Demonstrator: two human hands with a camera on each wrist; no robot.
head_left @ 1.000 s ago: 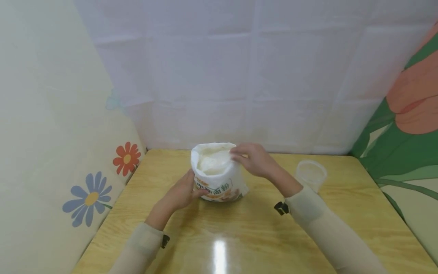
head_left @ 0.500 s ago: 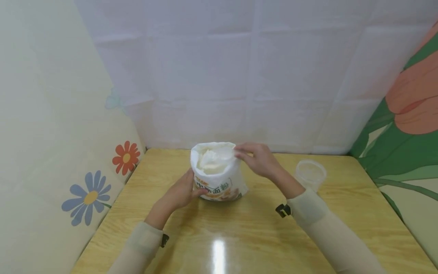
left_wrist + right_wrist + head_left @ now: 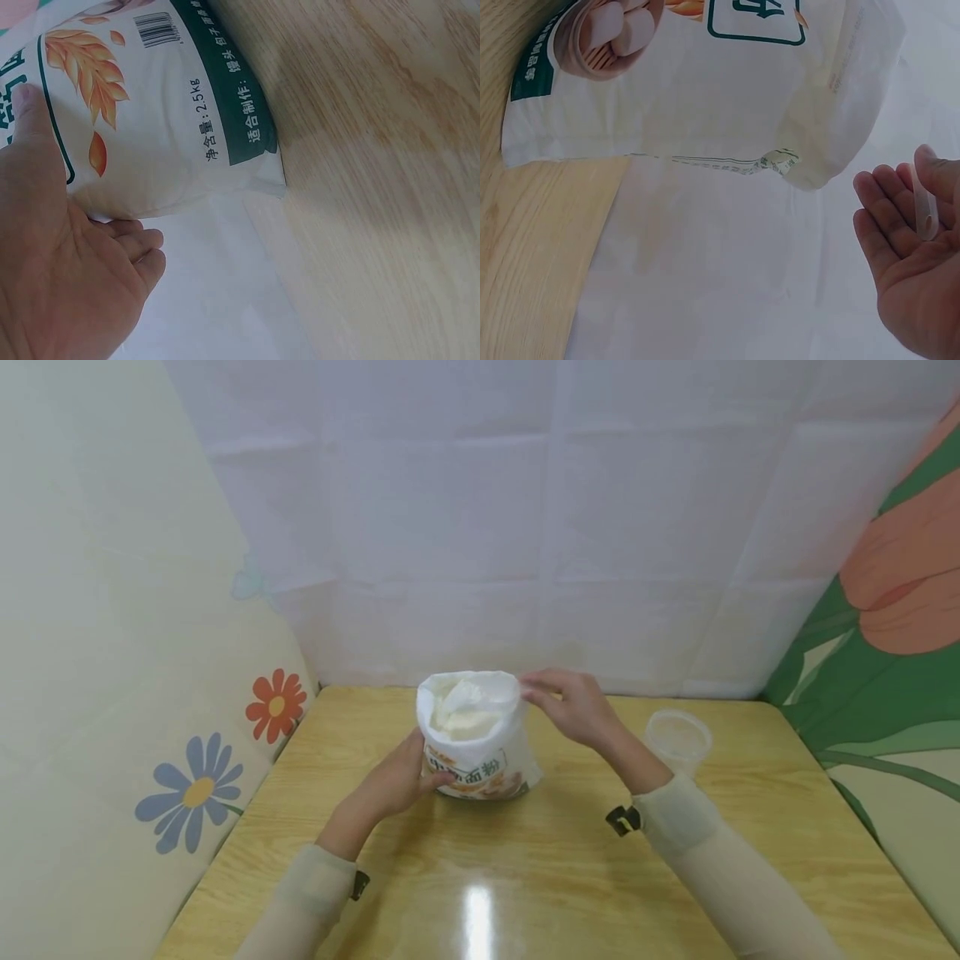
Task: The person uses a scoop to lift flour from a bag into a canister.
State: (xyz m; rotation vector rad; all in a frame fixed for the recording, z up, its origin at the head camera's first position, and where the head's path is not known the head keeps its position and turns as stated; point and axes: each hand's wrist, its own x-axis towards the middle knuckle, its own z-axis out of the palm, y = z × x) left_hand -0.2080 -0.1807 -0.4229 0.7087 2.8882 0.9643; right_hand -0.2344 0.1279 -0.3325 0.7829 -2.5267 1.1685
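A white flour bag (image 3: 480,764) with green and orange print stands with its mouth open, and pale flour (image 3: 467,724) shows inside. My left hand (image 3: 397,781) grips the bag's left side, thumb across the printed front; the left wrist view shows the other fingers loosely bent at the bag's edge. At the bag's right rim, my right hand (image 3: 573,706) pinches a translucent plastic spoon by its handle (image 3: 928,214), which has a hole near its end. The spoon's head is hard to make out against the white bag and flour.
A clear plastic tub (image 3: 678,739) stands to the right, partly behind my right sleeve (image 3: 675,814). The wooden table (image 3: 540,885) meets a pale cloth backdrop (image 3: 450,552) behind the bag. Flower-painted walls flank both sides.
My right hand has drawn slightly to the right along the rim. Inside the bag, the flour has gone from fairly smooth to dug up and uneven. My left hand keeps its place.
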